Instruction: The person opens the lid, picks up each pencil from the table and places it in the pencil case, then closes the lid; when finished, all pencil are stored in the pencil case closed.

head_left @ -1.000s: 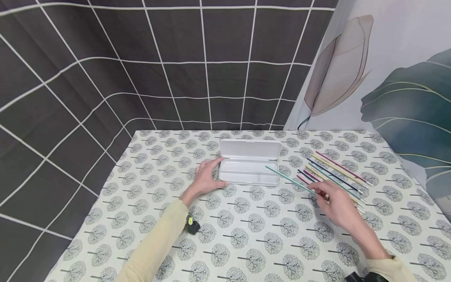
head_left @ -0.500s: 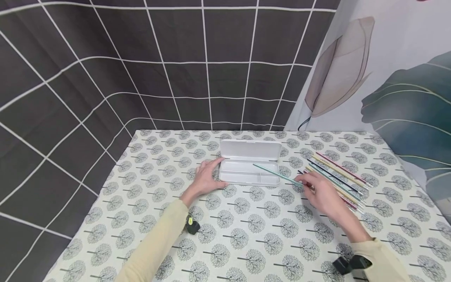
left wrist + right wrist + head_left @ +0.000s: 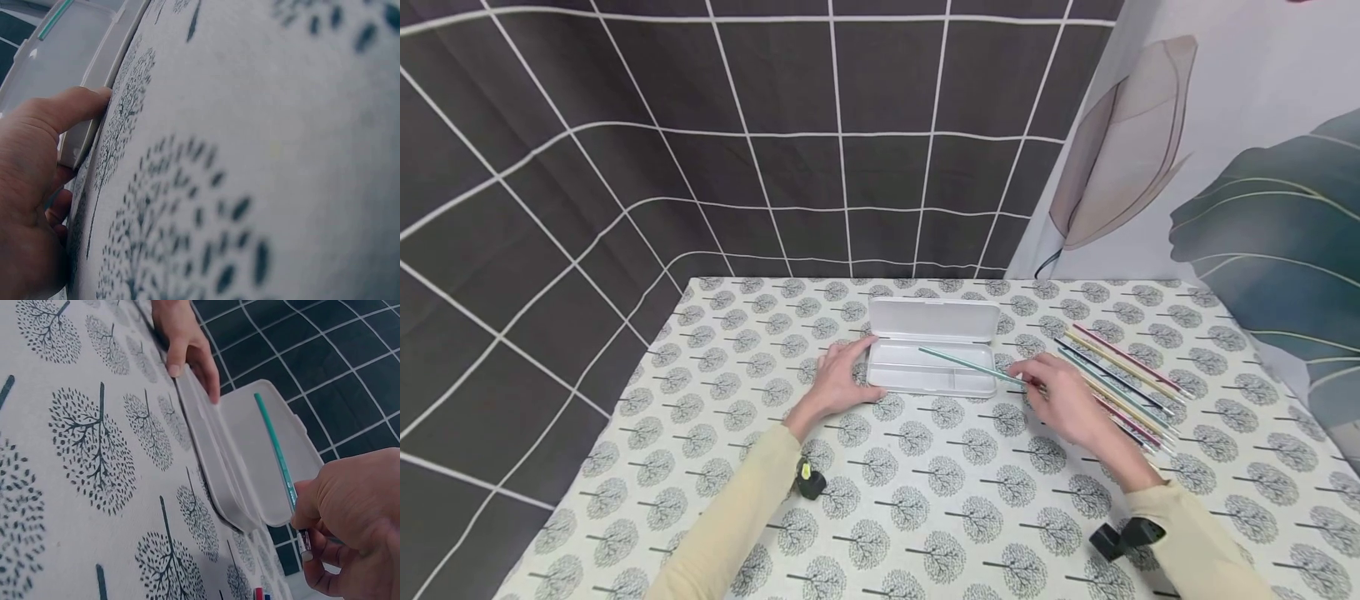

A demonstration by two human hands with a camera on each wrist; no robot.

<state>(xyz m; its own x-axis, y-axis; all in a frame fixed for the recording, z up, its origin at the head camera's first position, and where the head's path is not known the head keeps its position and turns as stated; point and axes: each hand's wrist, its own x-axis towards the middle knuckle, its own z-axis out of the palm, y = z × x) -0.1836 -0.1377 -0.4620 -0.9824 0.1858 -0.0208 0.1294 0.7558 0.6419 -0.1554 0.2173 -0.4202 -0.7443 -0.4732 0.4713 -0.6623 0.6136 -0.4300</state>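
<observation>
A white pencil case (image 3: 910,379) lies on the table with its lid (image 3: 934,320) raised. My left hand (image 3: 835,382) holds the case's left end, thumb at the front corner and a finger at the back corner. In the left wrist view, the thumb (image 3: 81,103) presses the case's edge. My right hand (image 3: 1063,398) pinches a green pencil (image 3: 966,363) near its white-tipped end. The pencil slants over the case, its other end above the long rear compartment; in the right wrist view the pencil (image 3: 275,440) appears in front of the lid.
Right of the case, several pencils (image 3: 1123,367) in red, yellow, dark blue and green lie side by side, partly behind my right hand. The tablecloth (image 3: 940,500) has a tree print. A dark grid-patterned curtain (image 3: 880,167) hangs behind the table.
My right hand has moved left from the loose pencils, carrying the green pencil further over the case. My left hand and the case stay where they were.
</observation>
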